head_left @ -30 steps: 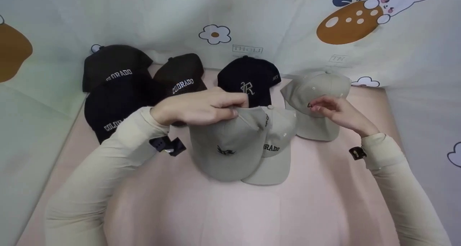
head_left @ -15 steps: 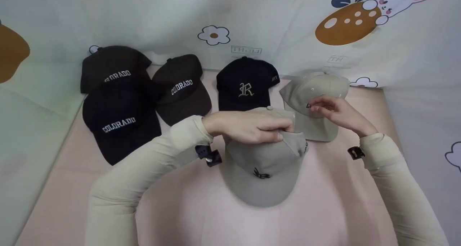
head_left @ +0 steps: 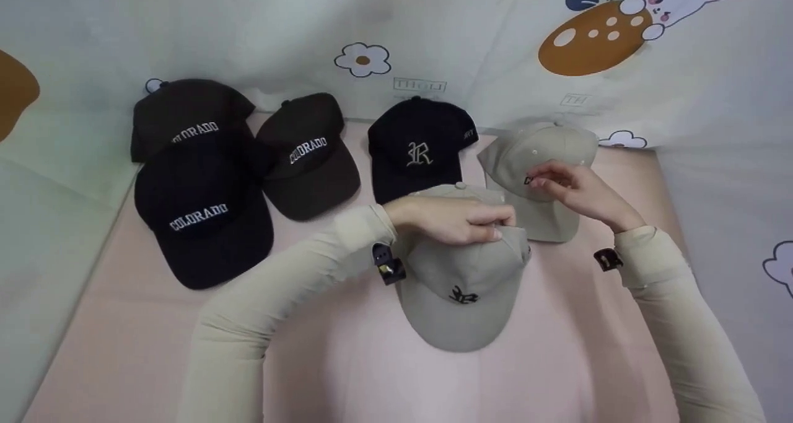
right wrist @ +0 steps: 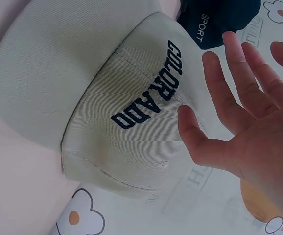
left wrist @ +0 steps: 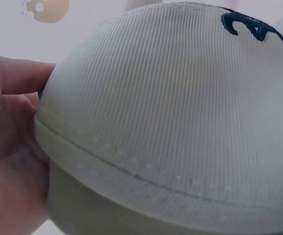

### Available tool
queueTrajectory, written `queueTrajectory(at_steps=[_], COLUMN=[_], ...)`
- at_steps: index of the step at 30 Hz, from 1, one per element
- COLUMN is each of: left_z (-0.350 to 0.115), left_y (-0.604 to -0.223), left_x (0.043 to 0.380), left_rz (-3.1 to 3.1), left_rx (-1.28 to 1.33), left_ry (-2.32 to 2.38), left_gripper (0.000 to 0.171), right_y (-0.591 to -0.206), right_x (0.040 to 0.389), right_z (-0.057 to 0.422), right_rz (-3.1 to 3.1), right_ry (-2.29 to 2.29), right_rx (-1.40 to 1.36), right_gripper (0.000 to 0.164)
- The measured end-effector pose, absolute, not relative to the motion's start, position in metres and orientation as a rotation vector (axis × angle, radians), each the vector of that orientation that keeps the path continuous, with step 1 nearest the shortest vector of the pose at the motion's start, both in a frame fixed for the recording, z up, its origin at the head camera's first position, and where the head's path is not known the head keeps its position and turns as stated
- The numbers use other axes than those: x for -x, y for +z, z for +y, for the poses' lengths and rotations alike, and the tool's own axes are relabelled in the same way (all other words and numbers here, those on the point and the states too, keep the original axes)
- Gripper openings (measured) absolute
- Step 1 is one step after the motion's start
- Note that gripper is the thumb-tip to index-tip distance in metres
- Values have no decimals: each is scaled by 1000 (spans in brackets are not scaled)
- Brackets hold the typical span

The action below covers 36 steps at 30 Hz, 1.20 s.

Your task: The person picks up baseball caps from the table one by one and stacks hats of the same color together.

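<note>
My left hand (head_left: 449, 220) pinches the crown of a light grey cap (head_left: 461, 268) with a dark letter emblem, its brim towards me. In the left wrist view, the ribbed cap (left wrist: 156, 112) fills most of the picture beside the hand (left wrist: 14, 152). Another grey cap (head_left: 460, 191) lies largely hidden behind it. At the right, my right hand (head_left: 582, 191) hovers at a grey COLORADO cap (head_left: 551, 215). In the right wrist view, the fingers of that hand (right wrist: 259, 112) are spread loosely beside the COLORADO cap (right wrist: 117, 98), holding nothing.
A navy cap with an R (head_left: 418, 153) stands at the back middle. Left of it are a dark brown COLORADO cap (head_left: 310, 156), a navy COLORADO cap (head_left: 204, 212) and another brown cap (head_left: 186, 107). Behind them hangs a patterned cloth (head_left: 279, 26); pink cloth (head_left: 347, 379) covers the surface.
My left hand has carried the emblem cap rightwards and towards me, over the grey cap beneath, which it now largely covers. The right hand has stayed almost in place.
</note>
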<state>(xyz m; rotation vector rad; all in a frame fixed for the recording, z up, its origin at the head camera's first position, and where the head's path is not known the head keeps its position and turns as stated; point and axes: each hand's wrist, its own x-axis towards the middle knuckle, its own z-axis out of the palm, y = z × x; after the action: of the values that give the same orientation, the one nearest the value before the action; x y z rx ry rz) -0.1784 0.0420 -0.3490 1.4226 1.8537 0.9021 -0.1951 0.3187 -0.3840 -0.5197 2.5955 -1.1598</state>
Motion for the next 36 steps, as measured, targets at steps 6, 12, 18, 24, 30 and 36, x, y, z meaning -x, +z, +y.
queueTrajectory(at_steps=[6, 12, 18, 24, 30, 36], left_z=[43, 42, 37, 32, 28, 19], left_y=[-353, -365, -378, -387, -390, -388], left_x=[184, 180, 177, 172, 171, 172], left_rz=[2153, 2356, 2497, 2506, 2454, 2430], left_rx=[-1525, -1444, -1404, -1287, -1196, -1204], left_ry=[754, 490, 288, 262, 288, 300], left_gripper=[11, 66, 97, 90, 94, 91], right_y=[-395, -399, -402, -406, -411, -411], right_x=[201, 202, 201, 201, 203, 202], right_z=[327, 329, 329, 332, 334, 335], right_rz=[2566, 2573, 2626, 2639, 2653, 2678], right_ry=[-1187, -1191, -1154, -1131, -1106, -1081], right_rx=[487, 531, 589, 551, 541, 555], right_gripper=[24, 23, 21, 21, 22, 22])
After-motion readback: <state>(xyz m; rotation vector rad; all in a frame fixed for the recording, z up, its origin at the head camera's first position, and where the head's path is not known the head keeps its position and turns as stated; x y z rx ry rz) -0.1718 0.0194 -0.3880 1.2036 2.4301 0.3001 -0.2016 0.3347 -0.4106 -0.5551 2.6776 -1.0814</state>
